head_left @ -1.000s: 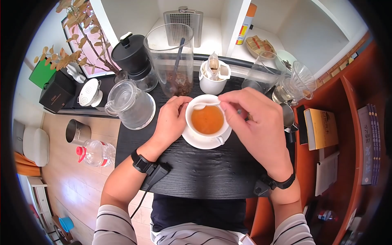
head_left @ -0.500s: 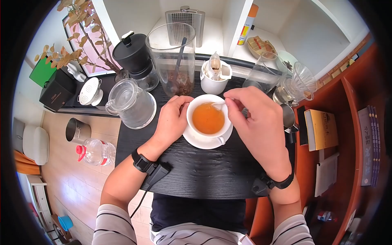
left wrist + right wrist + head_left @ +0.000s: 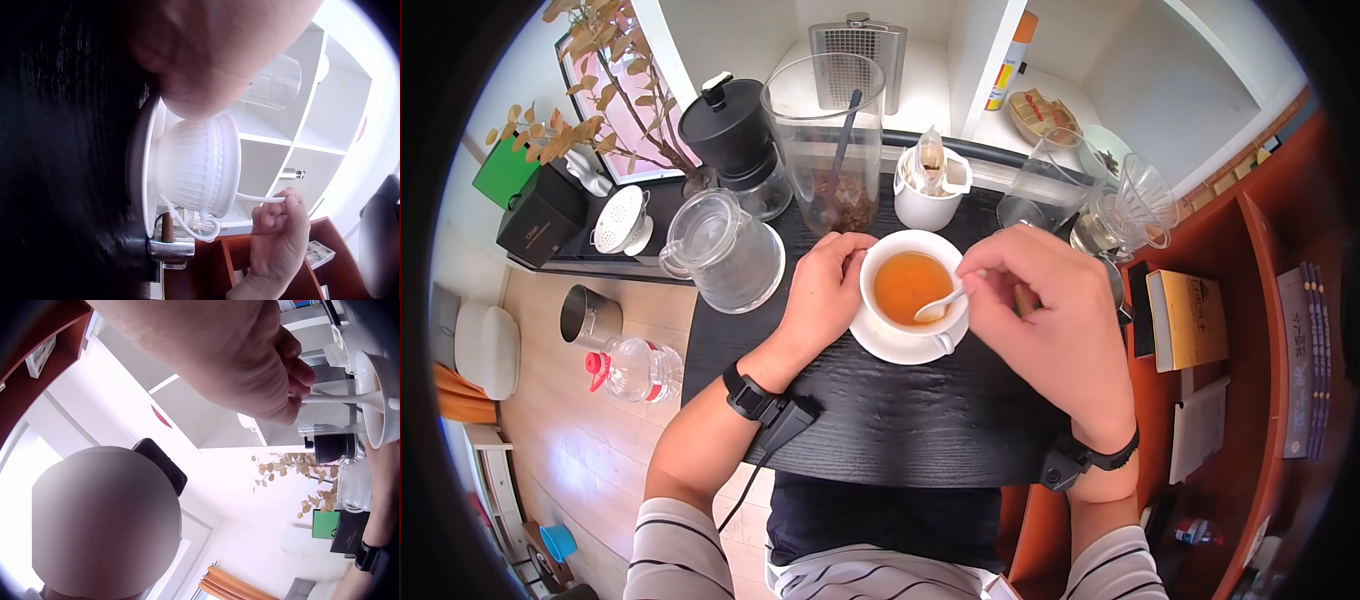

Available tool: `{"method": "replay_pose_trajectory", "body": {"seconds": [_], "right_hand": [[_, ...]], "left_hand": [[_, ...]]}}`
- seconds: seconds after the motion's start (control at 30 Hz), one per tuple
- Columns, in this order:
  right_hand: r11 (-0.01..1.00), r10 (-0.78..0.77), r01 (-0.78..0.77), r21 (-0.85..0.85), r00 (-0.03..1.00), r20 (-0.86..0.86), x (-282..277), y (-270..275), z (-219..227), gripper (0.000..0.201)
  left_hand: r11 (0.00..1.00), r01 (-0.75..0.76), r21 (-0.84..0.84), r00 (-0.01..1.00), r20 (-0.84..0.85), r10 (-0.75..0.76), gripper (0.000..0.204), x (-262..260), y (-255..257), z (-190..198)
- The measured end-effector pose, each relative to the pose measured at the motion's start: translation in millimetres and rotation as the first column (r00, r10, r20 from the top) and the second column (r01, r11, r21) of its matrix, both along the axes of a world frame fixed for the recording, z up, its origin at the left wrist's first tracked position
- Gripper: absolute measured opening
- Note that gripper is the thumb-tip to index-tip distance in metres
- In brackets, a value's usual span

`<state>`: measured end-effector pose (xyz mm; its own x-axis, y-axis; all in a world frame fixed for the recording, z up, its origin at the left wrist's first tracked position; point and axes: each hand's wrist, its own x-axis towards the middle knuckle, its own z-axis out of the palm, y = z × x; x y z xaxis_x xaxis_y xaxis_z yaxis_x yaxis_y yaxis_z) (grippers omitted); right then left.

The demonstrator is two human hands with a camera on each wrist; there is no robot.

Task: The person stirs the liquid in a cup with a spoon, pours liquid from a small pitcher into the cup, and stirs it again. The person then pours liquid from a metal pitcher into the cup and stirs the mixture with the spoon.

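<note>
A white cup (image 3: 890, 320) of amber liquid (image 3: 908, 282) stands on its saucer (image 3: 895, 350), handle toward the lower right. My left hand (image 3: 825, 292) holds the cup's left side, its thumb and index finger near the rim; its other fingers are largely hidden. Thumb and fingers of my right hand (image 3: 1055, 320) pinch the white spoon (image 3: 941, 304), whose bowl is in the liquid at the cup's right side. The left wrist view shows the ribbed cup (image 3: 206, 162) upright on the saucer (image 3: 147, 169), with the spoon (image 3: 259, 198) rising above its rim.
Behind the cup are a drip-bag mug (image 3: 928, 208) and a tall glass container (image 3: 825, 150). A glass pitcher (image 3: 725, 260) and black grinder (image 3: 728, 130) stand left; a glass dripper (image 3: 1135, 205) is right. Shelves with books (image 3: 1190, 318) line the right side.
The spoon has moved from the cup's back edge round to the right and then nearer me. My right hand has shifted right and slightly nearer; my left hand stays at the cup.
</note>
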<state>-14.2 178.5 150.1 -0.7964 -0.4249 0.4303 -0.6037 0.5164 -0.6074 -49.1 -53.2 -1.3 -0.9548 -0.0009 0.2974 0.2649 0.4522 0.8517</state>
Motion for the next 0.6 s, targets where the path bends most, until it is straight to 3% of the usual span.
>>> {"method": "replay_pose_trajectory", "body": {"seconds": [0.17, 0.3, 0.4, 0.6], "right_hand": [[0.99, -0.142, 0.142, -0.011, 0.981, -0.13, -9.5, -0.7, -10.5, 0.008], [0.993, -0.11, 0.099, -0.068, 0.978, -0.176, -15.7, -8.7, -26.1, 0.009], [0.998, 0.035, -0.041, -0.04, 0.99, -0.136, -10.9, -11.8, -25.7, 0.011], [0.997, 0.073, -0.072, -0.038, 0.997, 0.032, 0.0, -7.2, -5.5, 0.008]], "left_hand": [[1.0, 0.008, -0.024, 0.999, 0.047, -0.007, 0.023, -0.8, -2.8, 0.6], [1.0, 0.001, -0.018, 1.0, 0.029, 0.0, 0.019, 0.5, -0.3, 1.8], [1.0, -0.004, 0.001, 1.0, 0.002, 0.004, 0.017, -0.2, 0.3, 0.2], [1.0, -0.002, 0.014, 1.0, 0.003, 0.002, 0.017, 0.8, 0.3, 1.9]]}}
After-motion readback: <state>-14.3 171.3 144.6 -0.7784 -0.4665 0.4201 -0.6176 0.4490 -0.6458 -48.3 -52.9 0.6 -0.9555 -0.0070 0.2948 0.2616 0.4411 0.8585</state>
